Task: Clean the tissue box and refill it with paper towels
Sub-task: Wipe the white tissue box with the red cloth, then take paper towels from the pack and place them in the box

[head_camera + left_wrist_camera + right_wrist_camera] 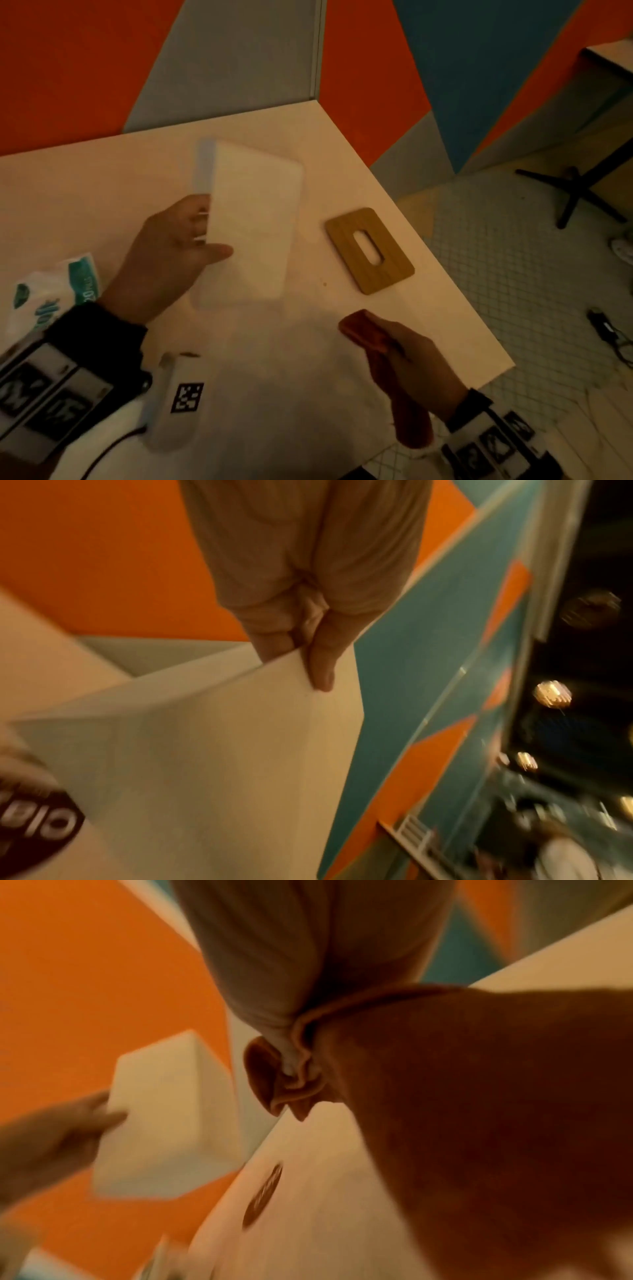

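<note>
White plastic caught the dim, warm light as a person's left hand [171,253] gripped the tissue box [251,219] by one edge — thumb pressed flat on its broad face, fingers wrapped round behind — and held it tilted above the pale table [102,192]. The left wrist view showed the thumb [320,666] clamped on the box's smooth wall. The right hand [411,359], well apart from the left, was closed round a reddish-brown cloth [363,330], which hung bunched from the fingers near the table's right edge; the right wrist view showed its folds [479,1096] gathered in the grip. Between the hands and farther right, the box's wooden lid [370,250] lay flat on the table, its oval slot facing up. A pack of paper towels [51,294] in white and teal wrapping sat by the left sleeve — partly hidden by it. A spray bottle [171,404] bearing a square black-and-white marker lay near the front edge.
</note>
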Demonstrator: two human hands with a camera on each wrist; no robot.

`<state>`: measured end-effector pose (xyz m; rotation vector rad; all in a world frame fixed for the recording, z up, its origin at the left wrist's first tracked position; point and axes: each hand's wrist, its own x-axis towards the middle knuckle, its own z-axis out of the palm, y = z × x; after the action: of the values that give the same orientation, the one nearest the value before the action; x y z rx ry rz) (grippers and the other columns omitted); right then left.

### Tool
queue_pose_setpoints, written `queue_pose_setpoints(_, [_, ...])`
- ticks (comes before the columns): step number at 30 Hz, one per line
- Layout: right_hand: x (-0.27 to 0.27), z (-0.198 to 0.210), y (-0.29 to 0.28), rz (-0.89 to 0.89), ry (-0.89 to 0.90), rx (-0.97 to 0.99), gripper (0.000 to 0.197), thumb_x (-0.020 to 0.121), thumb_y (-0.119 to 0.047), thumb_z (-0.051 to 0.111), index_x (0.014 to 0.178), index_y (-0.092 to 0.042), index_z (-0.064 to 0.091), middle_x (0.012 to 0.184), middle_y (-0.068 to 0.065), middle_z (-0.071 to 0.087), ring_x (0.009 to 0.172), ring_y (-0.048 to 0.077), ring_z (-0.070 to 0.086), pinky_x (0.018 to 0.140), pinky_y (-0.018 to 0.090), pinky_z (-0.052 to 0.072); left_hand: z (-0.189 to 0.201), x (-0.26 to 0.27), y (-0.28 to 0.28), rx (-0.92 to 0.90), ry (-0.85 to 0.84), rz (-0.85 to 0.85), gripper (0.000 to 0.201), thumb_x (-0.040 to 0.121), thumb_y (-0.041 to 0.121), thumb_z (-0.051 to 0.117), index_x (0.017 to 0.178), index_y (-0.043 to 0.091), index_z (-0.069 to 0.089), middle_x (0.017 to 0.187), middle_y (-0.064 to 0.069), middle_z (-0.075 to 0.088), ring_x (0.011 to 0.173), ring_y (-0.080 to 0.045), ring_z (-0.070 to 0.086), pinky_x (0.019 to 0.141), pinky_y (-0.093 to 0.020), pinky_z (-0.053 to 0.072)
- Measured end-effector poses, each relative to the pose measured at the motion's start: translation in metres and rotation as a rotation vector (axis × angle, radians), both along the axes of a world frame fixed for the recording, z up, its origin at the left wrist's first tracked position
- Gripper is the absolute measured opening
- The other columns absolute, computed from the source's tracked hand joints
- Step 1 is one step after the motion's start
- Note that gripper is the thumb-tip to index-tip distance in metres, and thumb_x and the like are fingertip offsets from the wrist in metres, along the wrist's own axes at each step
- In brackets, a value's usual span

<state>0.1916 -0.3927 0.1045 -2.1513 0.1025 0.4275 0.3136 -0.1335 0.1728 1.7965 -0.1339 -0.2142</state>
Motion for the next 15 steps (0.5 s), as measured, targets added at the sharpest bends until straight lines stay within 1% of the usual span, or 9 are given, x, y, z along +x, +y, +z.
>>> queue_pose_setpoints(1, [-0.003, 0.0, -0.008, -0.043, 0.006, -0.071, 0.039, 0.096, -0.006, 0.034, 0.13, -0.023, 0.04, 0.09, -0.014, 0.053, 0.075, 0.001, 0.055, 0.065, 0.001, 0.044, 0.004, 0.001, -0.008, 0.074, -0.045, -0.028, 0.052, 0.073, -0.017, 0.058, 0.087, 0.032, 0.056, 0.069, 0.025, 0.07, 0.067, 0.016, 0.061, 0.056, 0.001, 0.045])
queue_pose_setpoints(2, [-0.006, -0.001, -0.017, -0.081, -0.01, -0.117, 0.039, 0.096, -0.006, 0.035, 0.13, -0.022, 0.04, 0.088, -0.01, 0.052, 0.074, 0.003, 0.054, 0.062, 0.004, 0.044, 0.006, 0.001, -0.016, 0.176, -0.095, -0.081, 0.049, 0.074, -0.018, 0.057, 0.093, 0.028, 0.058, 0.083, 0.017, 0.071, 0.074, 0.014, 0.061, 0.063, 0.001, 0.044])
queue_pose_setpoints(4, [-0.012, -0.001, -0.027, -0.159, -0.073, -0.166, 0.041, 0.092, 0.002, 0.042, 0.128, -0.017, 0.044, 0.098, 0.003, 0.06, 0.088, 0.023, 0.06, 0.06, 0.019, 0.044, 0.004, 0.003, -0.03, 0.353, -0.22, -0.158, 0.047, 0.077, -0.016, 0.056, 0.111, 0.016, 0.059, 0.112, -0.009, 0.066, 0.103, -0.006, 0.059, 0.083, -0.012, 0.045])
queue_pose_setpoints(5, [-0.015, -0.003, -0.031, -0.158, -0.121, -0.228, 0.045, 0.088, 0.006, 0.046, 0.127, -0.016, 0.045, 0.109, 0.01, 0.062, 0.1, 0.03, 0.06, 0.07, 0.014, 0.043, -0.001, 0.004, -0.035, 0.463, -0.259, -0.189, 0.048, 0.079, -0.014, 0.055, 0.118, 0.013, 0.056, 0.121, -0.016, 0.062, 0.111, -0.018, 0.058, 0.091, -0.024, 0.046])
queue_pose_setpoints(6, [-0.016, -0.007, -0.034, -0.129, -0.165, -0.312, 0.049, 0.085, 0.009, 0.051, 0.127, -0.015, 0.046, 0.119, 0.015, 0.06, 0.108, 0.033, 0.057, 0.084, 0.022, 0.045, -0.006, 0.005, -0.04, 0.554, -0.275, -0.231, 0.05, 0.08, -0.013, 0.052, 0.122, 0.012, 0.053, 0.125, -0.019, 0.059, 0.112, -0.026, 0.059, 0.095, -0.033, 0.047])
queue_pose_setpoints(7, [-0.017, -0.013, -0.036, -0.103, -0.191, -0.38, 0.051, 0.082, 0.01, 0.055, 0.127, -0.013, 0.047, 0.124, 0.017, 0.058, 0.112, 0.033, 0.055, 0.093, 0.025, 0.036, -0.013, 0.006, -0.045, 0.634, -0.272, -0.284, 0.051, 0.08, -0.012, 0.048, 0.125, 0.014, 0.051, 0.127, -0.02, 0.058, 0.109, -0.029, 0.06, 0.096, -0.037, 0.047])
queue_pose_setpoints(8, [-0.018, -0.017, -0.038, -0.086, -0.201, -0.438, 0.052, 0.08, 0.01, 0.057, 0.127, -0.01, 0.047, 0.127, 0.019, 0.056, 0.114, 0.035, 0.054, 0.095, 0.03, 0.034, -0.018, 0.007, -0.052, 0.701, -0.253, -0.347, 0.054, 0.081, -0.011, 0.044, 0.127, 0.016, 0.049, 0.128, -0.02, 0.057, 0.108, -0.03, 0.06, 0.095, -0.038, 0.047])
queue_pose_setpoints(12, [-0.01, -0.025, -0.027, -0.025, -0.235, -0.55, 0.051, 0.078, 0.008, 0.062, 0.125, -0.006, 0.05, 0.131, 0.022, 0.052, 0.117, 0.042, 0.05, 0.094, 0.036, 0.033, -0.042, 0.003, -0.071, 0.982, -0.258, -0.585, 0.056, 0.081, -0.006, 0.036, 0.132, 0.018, 0.038, 0.132, -0.015, 0.051, 0.112, -0.033, 0.052, 0.094, -0.04, 0.043])
queue_pose_setpoints(15, [-0.005, -0.03, -0.02, 0.078, -0.026, -0.545, 0.051, 0.091, -0.009, 0.049, 0.137, -0.02, 0.031, 0.149, 0.009, 0.028, 0.137, 0.029, 0.026, 0.111, 0.034, 0.023, -0.056, -0.002, -0.078, 1.075, -0.245, -0.647, 0.051, 0.082, -0.005, 0.035, 0.13, 0.013, 0.039, 0.128, -0.018, 0.053, 0.11, -0.037, 0.052, 0.091, -0.043, 0.043])
